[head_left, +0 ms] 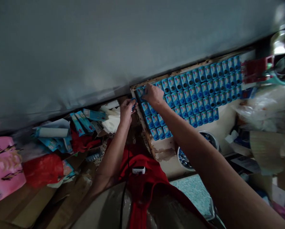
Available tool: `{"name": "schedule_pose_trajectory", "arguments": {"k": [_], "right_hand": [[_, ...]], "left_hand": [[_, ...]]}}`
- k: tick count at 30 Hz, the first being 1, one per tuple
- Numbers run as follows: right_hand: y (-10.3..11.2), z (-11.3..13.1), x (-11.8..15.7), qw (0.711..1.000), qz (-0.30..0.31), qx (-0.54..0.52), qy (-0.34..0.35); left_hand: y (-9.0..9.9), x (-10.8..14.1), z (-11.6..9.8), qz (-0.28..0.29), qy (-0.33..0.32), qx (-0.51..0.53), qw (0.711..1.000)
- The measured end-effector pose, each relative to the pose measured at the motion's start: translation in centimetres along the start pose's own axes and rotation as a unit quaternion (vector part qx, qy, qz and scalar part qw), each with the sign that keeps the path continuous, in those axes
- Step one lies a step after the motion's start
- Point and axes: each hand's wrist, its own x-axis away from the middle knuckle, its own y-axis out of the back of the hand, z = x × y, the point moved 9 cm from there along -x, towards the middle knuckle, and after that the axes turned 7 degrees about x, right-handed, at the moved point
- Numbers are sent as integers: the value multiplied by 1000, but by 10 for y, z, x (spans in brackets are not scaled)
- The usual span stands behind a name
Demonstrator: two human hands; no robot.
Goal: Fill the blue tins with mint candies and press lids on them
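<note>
Rows of small blue packs (192, 92), many with a dark or blue round spot at the lower end, lie side by side on a worn table (224, 114). My left hand (127, 109) is closed just off the table's left edge. Between its fingertips is a small round blue piece (134, 102), its kind unclear. My right hand (154, 94) reaches down over the top-left packs. Its fingers are bent together against one of them, and whatever they pinch is hidden beneath them.
A metal bowl (211, 137) of small blue pieces stands near my right forearm. Blue cartons (77, 123), a red bag (43, 170) and a pink container (5, 168) crowd the left side. A wall (109, 47) rises behind. Clear plastic bags (258, 111) lie at right.
</note>
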Motion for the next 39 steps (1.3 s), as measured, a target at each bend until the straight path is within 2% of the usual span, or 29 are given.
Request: {"name": "schedule_pose_trajectory", "arguments": {"k": [3, 5, 9, 11, 16, 21, 25, 30, 33, 36, 39], "right_hand": [[7, -1, 10, 1000, -12, -16, 0], [10, -1, 23, 996, -36, -74, 15], [1, -3, 53, 959, -53, -264, 85], [-7, -11, 61, 949, -56, -300, 77], [-9, -38, 54, 959, -84, -269, 8], [6, -40, 30, 983, -109, -145, -9], [3, -31, 13, 996, -67, -54, -3], [0, -34, -2, 999, -3, -16, -48], [7, -35, 1, 999, -4, -38, -36], [9, -36, 14, 992, -26, -120, 2], [3, -34, 36, 954, -70, -277, 88]], "left_hand": [[-2, 2, -3, -9, -7, -15, 1000], [-6, 5, -4, -5, -14, -25, 1000], [-17, 13, 1, 17, -20, -43, 999], [-27, 18, 8, 43, -7, -50, 998], [-41, 23, 21, 88, 61, -51, 993], [-38, 17, 9, 102, 115, 25, 988], [-38, 10, 2, 124, 136, 81, 980], [-43, 7, 6, 136, 139, 110, 975], [-44, 9, 7, 121, 141, 96, 978], [-42, 11, 4, 104, 137, 74, 982], [-40, 10, 6, 91, 124, 62, 986]]}}
